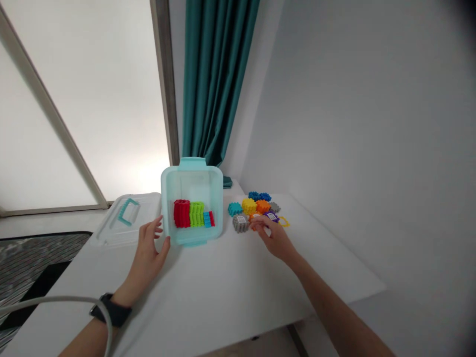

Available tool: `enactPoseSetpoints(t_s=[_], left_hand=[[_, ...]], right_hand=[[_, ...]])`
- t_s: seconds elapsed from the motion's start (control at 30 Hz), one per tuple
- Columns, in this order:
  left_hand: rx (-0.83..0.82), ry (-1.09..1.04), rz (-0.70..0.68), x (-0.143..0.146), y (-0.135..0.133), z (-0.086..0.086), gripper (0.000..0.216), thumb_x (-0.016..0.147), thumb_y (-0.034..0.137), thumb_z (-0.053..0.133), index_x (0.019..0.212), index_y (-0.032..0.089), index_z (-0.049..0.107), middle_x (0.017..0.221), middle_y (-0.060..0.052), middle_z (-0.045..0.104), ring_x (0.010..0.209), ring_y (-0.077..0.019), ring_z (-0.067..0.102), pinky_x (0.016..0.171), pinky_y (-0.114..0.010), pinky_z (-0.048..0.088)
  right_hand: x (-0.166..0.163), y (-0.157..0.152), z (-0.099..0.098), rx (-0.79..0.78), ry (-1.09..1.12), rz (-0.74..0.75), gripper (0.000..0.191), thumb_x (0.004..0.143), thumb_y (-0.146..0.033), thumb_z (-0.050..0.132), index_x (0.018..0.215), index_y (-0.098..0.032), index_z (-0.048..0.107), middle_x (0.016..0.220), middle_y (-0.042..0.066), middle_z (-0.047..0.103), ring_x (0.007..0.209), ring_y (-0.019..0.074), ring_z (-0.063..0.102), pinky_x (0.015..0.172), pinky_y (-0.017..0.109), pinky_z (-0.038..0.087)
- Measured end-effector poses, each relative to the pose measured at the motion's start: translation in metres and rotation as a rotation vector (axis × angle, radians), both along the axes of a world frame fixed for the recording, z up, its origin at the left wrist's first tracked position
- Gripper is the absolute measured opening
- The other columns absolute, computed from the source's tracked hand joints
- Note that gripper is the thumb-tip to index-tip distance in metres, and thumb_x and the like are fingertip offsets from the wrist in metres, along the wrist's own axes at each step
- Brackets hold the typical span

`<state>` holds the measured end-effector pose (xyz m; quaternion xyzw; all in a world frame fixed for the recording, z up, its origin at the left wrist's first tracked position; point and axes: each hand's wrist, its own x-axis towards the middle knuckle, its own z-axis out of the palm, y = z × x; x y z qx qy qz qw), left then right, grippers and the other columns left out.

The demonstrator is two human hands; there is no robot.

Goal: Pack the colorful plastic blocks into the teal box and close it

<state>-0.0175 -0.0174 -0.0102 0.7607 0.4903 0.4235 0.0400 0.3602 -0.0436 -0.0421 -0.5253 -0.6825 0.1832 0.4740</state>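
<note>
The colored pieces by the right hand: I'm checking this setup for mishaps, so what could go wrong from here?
1. The right hand is among closely grouped pieces, so it might knock the gray stack beside it.
2. The left hand is at the edge of the bin; a bump could jostle the red pieces inside.
3. The cable crosses the view of the watch and might snag.

A long, pleated teal fabric curtain (219,74) hangs beside a brownish upright frame (168,84) edging a bright white panel (104,89); a smooth grey wall (353,124) spans the right, a dark streaked rug (33,250) lower left
</note>
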Motion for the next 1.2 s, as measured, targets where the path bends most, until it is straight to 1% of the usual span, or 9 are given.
enactPoseSetpoints(t_s=[0.1, 0.23, 0.3, 0.43, 0.53, 0.63, 0.8, 1.0, 1.2], left_hand=[[0.004, 0.021, -0.005, 0.0, 0.0, -0.002, 0.057, 0.091, 0.034, 0.052, 0.145, 0.02, 0.039, 0.112, -0.01, 0.051, 0.095, -0.0236, 0.058, 0.08, -0.044, 0.058], [0.004, 0.01, -0.002, -0.002, 0.003, -0.005, 0.059, 0.09, 0.038, 0.053, 0.145, 0.021, 0.04, 0.111, -0.009, 0.05, 0.091, -0.0231, 0.059, 0.077, -0.044, 0.06], [0.007, 0.003, -0.002, -0.002, 0.005, -0.006, 0.06, 0.089, 0.039, 0.054, 0.145, 0.021, 0.04, 0.111, -0.009, 0.05, 0.093, -0.0243, 0.058, 0.076, -0.044, 0.06], [0.003, -0.014, -0.001, -0.004, 0.008, -0.009, 0.061, 0.087, 0.041, 0.055, 0.144, 0.023, 0.041, 0.11, -0.009, 0.05, 0.094, -0.0254, 0.059, 0.075, -0.044, 0.061], [-0.012, -0.025, 0.001, -0.006, 0.01, -0.011, 0.062, 0.086, 0.041, 0.056, 0.144, 0.023, 0.04, 0.111, -0.009, 0.049, 0.092, -0.025, 0.059, 0.073, -0.044, 0.061], [-0.029, -0.025, 0.002, -0.007, 0.01, -0.011, 0.062, 0.086, 0.04, 0.057, 0.143, 0.025, 0.041, 0.111, -0.009, 0.049, 0.089, -0.0244, 0.059, 0.069, -0.042, 0.061], [-0.044, -0.036, -0.004, -0.006, 0.009, -0.01, 0.062, 0.086, 0.041, 0.058, 0.143, 0.028, 0.041, 0.113, -0.009, 0.048, 0.088, -0.0238, 0.059, 0.063, -0.038, 0.061], [-0.043, -0.029, 0.002, -0.004, 0.007, -0.006, 0.061, 0.086, 0.042, 0.058, 0.142, 0.026, 0.043, 0.11, -0.009, 0.049, 0.087, -0.0239, 0.06, 0.058, -0.035, 0.06], [-0.025, 0.002, -0.009, -0.004, 0.005, -0.005, 0.062, 0.088, 0.043, 0.055, 0.144, 0.024, 0.04, 0.113, -0.01, 0.048, 0.089, -0.0234, 0.059, 0.065, -0.038, 0.061]], right_hand=[[0.033, -0.006, -0.017, 0.005, -0.07, -0.169, 0.021, 0.09, -0.029, 0.049, 0.103, -0.02, 0.064, 0.095, 0.009, 0.074, 0.085, 0.0222, 0.068, 0.081, 0.038, 0.055], [0.076, -0.012, -0.042, -0.059, -0.132, -0.392, 0.025, 0.09, -0.026, 0.043, 0.106, -0.019, 0.062, 0.102, 0.012, 0.073, 0.09, 0.0233, 0.067, 0.082, 0.039, 0.054], [0.094, -0.012, -0.051, -0.103, -0.186, -0.437, 0.027, 0.089, -0.024, 0.041, 0.105, -0.019, 0.062, 0.107, 0.012, 0.071, 0.096, 0.0238, 0.065, 0.085, 0.04, 0.053], [0.115, -0.005, -0.061, -0.177, -0.264, -0.429, 0.026, 0.085, -0.021, 0.046, 0.103, -0.02, 0.065, 0.11, 0.01, 0.07, 0.106, 0.0243, 0.062, 0.093, 0.041, 0.049], [0.119, 0.005, -0.066, -0.244, -0.327, -0.45, 0.022, 0.083, -0.023, 0.055, 0.101, -0.019, 0.068, 0.112, 0.01, 0.07, 0.11, 0.0246, 0.06, 0.097, 0.039, 0.045], [0.119, 0.013, -0.071, -0.316, -0.387, -0.521, 0.022, 0.084, -0.029, 0.062, 0.101, -0.018, 0.069, 0.112, 0.012, 0.068, 0.11, 0.0261, 0.059, 0.095, 0.038, 0.043], [0.114, 0.019, -0.077, -0.406, -0.459, -0.615, 0.024, 0.085, -0.039, 0.065, 0.1, -0.02, 0.069, 0.11, 0.011, 0.066, 0.112, 0.0285, 0.055, 0.092, 0.039, 0.041], [0.111, 0.021, -0.076, -0.437, -0.493, -0.651, 0.024, 0.083, -0.029, 0.064, 0.105, -0.017, 0.068, 0.109, 0.014, 0.065, 0.11, 0.0302, 0.055, 0.091, 0.04, 0.041], [0.116, 0.01, -0.072, -0.378, -0.469, -0.586, 0.029, 0.081, -0.022, 0.063, 0.109, -0.014, 0.065, 0.108, 0.014, 0.068, 0.105, 0.0259, 0.061, 0.092, 0.035, 0.044]])
